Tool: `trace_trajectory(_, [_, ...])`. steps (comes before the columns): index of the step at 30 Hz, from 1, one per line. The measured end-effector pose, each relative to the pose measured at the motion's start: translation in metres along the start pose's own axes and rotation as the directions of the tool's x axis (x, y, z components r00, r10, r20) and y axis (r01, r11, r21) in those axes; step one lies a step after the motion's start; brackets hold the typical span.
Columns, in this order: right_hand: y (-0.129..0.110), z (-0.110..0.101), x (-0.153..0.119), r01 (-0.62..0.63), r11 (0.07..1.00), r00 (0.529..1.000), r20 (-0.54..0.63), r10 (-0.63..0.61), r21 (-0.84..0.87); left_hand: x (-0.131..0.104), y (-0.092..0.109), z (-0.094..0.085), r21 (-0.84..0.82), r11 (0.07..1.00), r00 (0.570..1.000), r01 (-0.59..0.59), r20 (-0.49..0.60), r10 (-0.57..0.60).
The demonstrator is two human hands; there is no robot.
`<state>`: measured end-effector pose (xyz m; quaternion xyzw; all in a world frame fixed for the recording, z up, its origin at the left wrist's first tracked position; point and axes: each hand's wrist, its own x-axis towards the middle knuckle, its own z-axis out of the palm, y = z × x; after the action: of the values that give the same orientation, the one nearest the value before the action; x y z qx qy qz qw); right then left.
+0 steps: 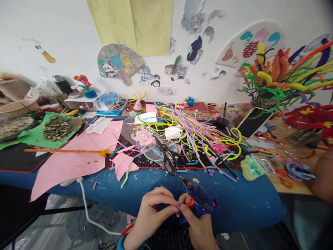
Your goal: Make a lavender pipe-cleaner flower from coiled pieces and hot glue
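Near the front edge of the blue-covered table, my left hand (155,208) is closed, its thumb and forefinger pinching a small purple piece (179,207). My right hand (199,225) is wrapped round a blue hot glue gun (200,196) with an orange trigger (191,204). Its thumb and fingertips meet the left fingertips at the purple piece, mostly hiding it. The gun's dirty nozzle (185,181) points up and away to the left. Just beyond lie black-handled scissors (170,158), a few purple pompom-like bits (208,172) and a dark pencil (226,166).
Many coloured pipe cleaners (192,125) are heaped mid-table. Pink sheets (85,166) and an orange stem (67,150) lie left. A yellow-green fuzzy piece (251,168), a leaning phone (253,121) and pipe-cleaner flowers (278,73) are right. Another person's arm (324,173) shows at the right edge.
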<state>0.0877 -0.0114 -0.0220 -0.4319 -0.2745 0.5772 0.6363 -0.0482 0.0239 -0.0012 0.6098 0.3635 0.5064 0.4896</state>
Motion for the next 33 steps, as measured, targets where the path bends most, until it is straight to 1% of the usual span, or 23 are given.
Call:
trace_trajectory(2, [-0.003,0.004,-0.001,-0.012,1.0,0.999,-0.031,0.012,0.022,0.0,0.0,0.0,0.008,1.0,1.0,-0.011,0.006,0.011])
trace_trajectory(4, [-0.005,0.005,-0.002,-0.013,0.999,0.999,-0.032,0.015,0.034,-0.001,-0.001,-0.001,0.022,0.999,1.0,-0.03,0.002,0.03])
trace_trajectory(7, [-0.003,0.002,-0.001,-0.001,1.0,1.0,-0.014,0.001,0.015,-0.002,-0.002,0.0,0.06,0.995,0.997,-0.078,-0.005,0.078])
trace_trajectory(9, [0.0,-0.003,0.0,0.022,0.999,1.0,0.014,-0.021,-0.026,-0.002,-0.002,0.001,0.072,0.993,0.996,-0.088,-0.014,0.089])
trace_trajectory(11, [0.004,-0.009,0.002,0.052,0.996,0.996,0.071,-0.046,-0.078,-0.002,-0.002,0.001,0.053,0.997,0.997,-0.063,-0.041,0.066])
trace_trajectory(14, [0.01,-0.018,0.003,0.084,0.986,0.991,0.114,-0.068,-0.143,-0.002,-0.002,-0.001,-0.059,0.998,0.993,-0.009,-0.121,0.002])
trace_trajectory(16, [0.01,-0.022,0.003,0.108,0.973,0.993,0.079,-0.093,-0.205,-0.001,-0.002,-0.004,-0.132,0.991,0.982,0.002,-0.187,-0.027])
trace_trajectory(18, [0.008,-0.025,0.003,0.147,0.942,0.989,0.034,-0.143,-0.302,-0.001,-0.002,-0.008,-0.161,0.987,0.971,0.003,-0.234,-0.042])
trace_trajectory(21, [0.001,-0.024,0.004,0.225,0.877,0.971,0.022,-0.238,-0.424,-0.003,-0.002,-0.013,-0.158,0.987,0.965,0.002,-0.258,-0.043])
trace_trajectory(23, [-0.003,-0.02,0.004,0.273,0.852,0.957,0.034,-0.289,-0.446,-0.006,-0.001,-0.015,-0.153,0.988,0.965,0.002,-0.26,-0.042])
trace_trajectory(24, [-0.004,-0.018,0.003,0.284,0.849,0.951,0.021,-0.307,-0.446,-0.007,-0.001,-0.016,-0.15,0.989,0.965,0.003,-0.26,-0.042])
trace_trajectory(28, [-0.006,-0.01,0.0,0.266,0.857,0.942,-0.071,-0.329,-0.441,-0.01,0.001,-0.016,-0.13,0.992,0.965,0.005,-0.26,-0.038])
trace_trajectory(33, [-0.007,-0.008,-0.003,0.265,0.837,0.936,-0.083,-0.343,-0.479,-0.009,0.006,-0.017,-0.115,0.993,0.968,-0.014,-0.251,-0.015])
